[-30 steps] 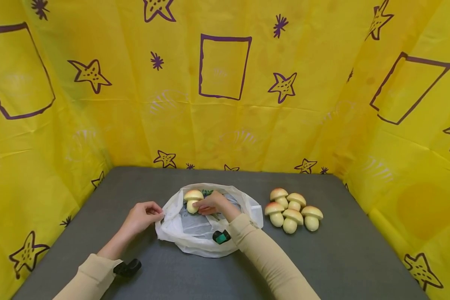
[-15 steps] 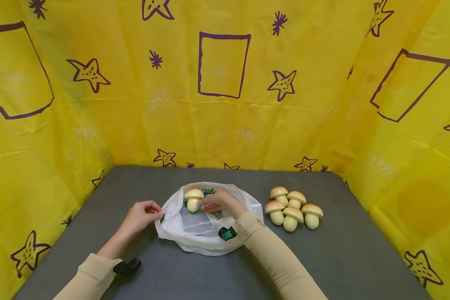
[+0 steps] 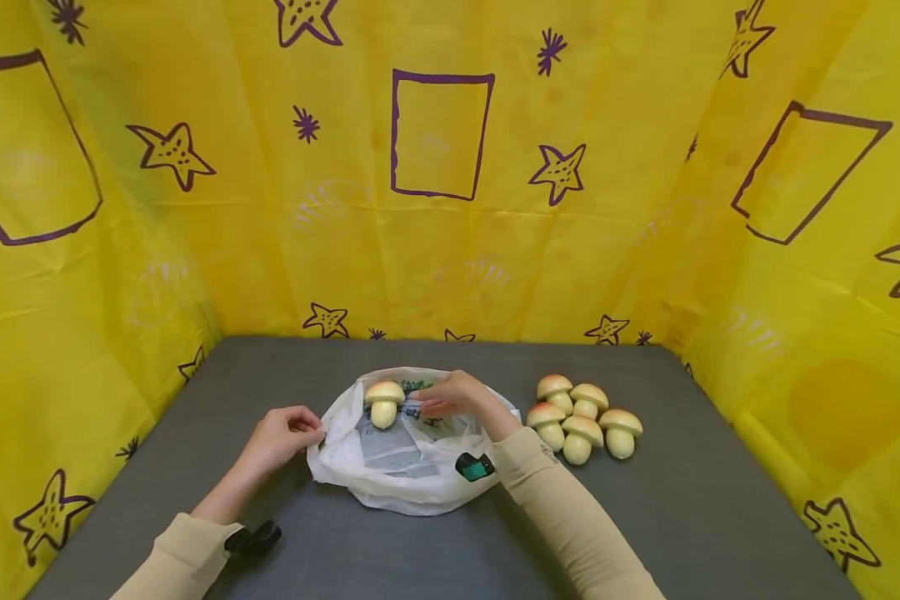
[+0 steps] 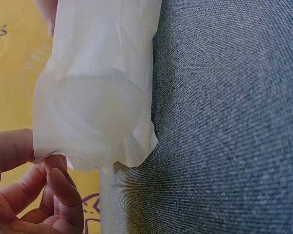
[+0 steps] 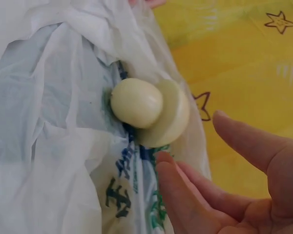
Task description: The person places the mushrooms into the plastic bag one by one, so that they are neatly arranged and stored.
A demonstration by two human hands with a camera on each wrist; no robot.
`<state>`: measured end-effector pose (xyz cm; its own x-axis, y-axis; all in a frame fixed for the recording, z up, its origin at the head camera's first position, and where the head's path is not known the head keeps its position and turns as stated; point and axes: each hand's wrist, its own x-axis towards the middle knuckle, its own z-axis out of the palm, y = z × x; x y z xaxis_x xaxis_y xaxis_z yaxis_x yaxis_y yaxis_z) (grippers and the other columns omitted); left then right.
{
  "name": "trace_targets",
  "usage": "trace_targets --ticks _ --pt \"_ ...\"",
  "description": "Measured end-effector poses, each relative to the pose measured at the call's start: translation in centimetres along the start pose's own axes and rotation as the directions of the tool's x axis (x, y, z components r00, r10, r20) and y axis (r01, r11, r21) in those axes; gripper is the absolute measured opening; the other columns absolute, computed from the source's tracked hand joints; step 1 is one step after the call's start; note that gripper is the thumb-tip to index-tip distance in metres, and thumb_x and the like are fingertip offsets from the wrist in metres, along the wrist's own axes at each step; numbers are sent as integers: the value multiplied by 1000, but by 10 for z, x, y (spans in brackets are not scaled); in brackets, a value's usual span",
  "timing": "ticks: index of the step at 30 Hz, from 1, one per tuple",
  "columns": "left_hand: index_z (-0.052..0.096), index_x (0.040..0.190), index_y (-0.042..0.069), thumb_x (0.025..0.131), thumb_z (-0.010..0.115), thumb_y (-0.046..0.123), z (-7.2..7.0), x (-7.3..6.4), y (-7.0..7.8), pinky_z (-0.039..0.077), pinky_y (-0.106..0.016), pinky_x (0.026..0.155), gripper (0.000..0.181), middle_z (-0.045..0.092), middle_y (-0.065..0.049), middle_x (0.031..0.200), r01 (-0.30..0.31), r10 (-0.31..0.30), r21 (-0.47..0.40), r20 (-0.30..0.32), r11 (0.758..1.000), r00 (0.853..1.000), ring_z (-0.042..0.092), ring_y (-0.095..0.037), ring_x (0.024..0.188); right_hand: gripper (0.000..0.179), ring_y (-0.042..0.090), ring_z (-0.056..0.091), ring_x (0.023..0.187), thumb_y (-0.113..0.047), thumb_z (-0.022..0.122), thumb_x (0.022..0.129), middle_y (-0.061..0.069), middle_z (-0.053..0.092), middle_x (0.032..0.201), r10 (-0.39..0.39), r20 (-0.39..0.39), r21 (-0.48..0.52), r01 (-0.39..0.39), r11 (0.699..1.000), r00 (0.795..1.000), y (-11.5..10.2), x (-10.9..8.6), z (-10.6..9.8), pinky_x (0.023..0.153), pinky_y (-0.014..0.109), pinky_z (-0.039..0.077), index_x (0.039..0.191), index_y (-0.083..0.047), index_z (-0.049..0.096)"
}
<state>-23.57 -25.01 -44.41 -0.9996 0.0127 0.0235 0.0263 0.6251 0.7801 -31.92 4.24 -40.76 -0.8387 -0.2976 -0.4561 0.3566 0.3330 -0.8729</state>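
A white plastic bag [image 3: 390, 492] lies with its mouth spread wide on the dark table. My left hand [image 3: 288, 435] pinches the bag's left rim between thumb and fingers; the left wrist view shows the thin plastic [image 4: 97, 97] caught at the fingertips [image 4: 58, 178]. Inside the bag sits one toy mushroom [image 3: 384, 404] with a pale stem and an orange-tinged cap. Just right of it, over the bag's opening, my right hand [image 3: 457, 396] is apart from the mushroom, its thumb and fingers spread with nothing between them, as the right wrist view shows.
Several more toy mushrooms [image 3: 581, 429] stand grouped on the table to the right of the bag. Yellow cloth [image 3: 450, 250] with purple drawings hangs behind and at both sides. The grey table [image 3: 375, 558] extends in front of the bag.
My right hand has let go of the mushroom and drawn back to the right, its fingers opening. The mushroom stays in the bag. My left hand keeps its pinch on the rim.
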Motion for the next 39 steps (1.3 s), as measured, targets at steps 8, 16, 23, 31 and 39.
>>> trace_targets --ticks 8,16,23,31,39 --pt "67 88 3 82 72 15 -1 0 1 45 -27 57 14 60 -5 75 -14 14 -2 -2 1000 1000 51 -17 66 45 29 65 104 -22 67 88 25 61 120 -101 86 25 100 995 991 -3 -18 -10 98 45 44 122 7 58" --pt "66 88 3 82 72 15 -1 -1 -2 44 -27 57 14 60 -5 75 -4 4 8 -5 1000 1000 51 -17 66 50 32 62 110 -27 66 89 24 62 119 -185 92 -9 187 982 978 -6 -38 -17 93 40 49 125 7 55" --pt "66 88 3 82 72 14 -2 -4 0 44 -27 57 14 60 -5 75 -11 11 9 -5 1000 1000 51 -17 67 49 34 60 112 -25 64 91 23 62 120 -225 69 -6 226 974 972 -3 -54 -31 90 38 51 128 5 53" --pt "66 89 3 82 72 16 -1 -6 -1 44 -27 57 15 60 -6 76 5 -5 9 -5 1000 1000 51 -17 67 43 33 60 114 -23 63 91 20 62 121 -254 -2 15 254 967 967 5 -72 -56 92 38 49 125 4 56" --pt "66 89 3 82 73 15 1 -6 -4 45 -26 57 16 60 -6 77 3 -3 -20 -2 1000 1000 51 -18 67 48 31 60 114 -24 61 92 24 58 126 -283 -48 -4 283 959 958 20 -90 -85 92 36 50 129 6 52"
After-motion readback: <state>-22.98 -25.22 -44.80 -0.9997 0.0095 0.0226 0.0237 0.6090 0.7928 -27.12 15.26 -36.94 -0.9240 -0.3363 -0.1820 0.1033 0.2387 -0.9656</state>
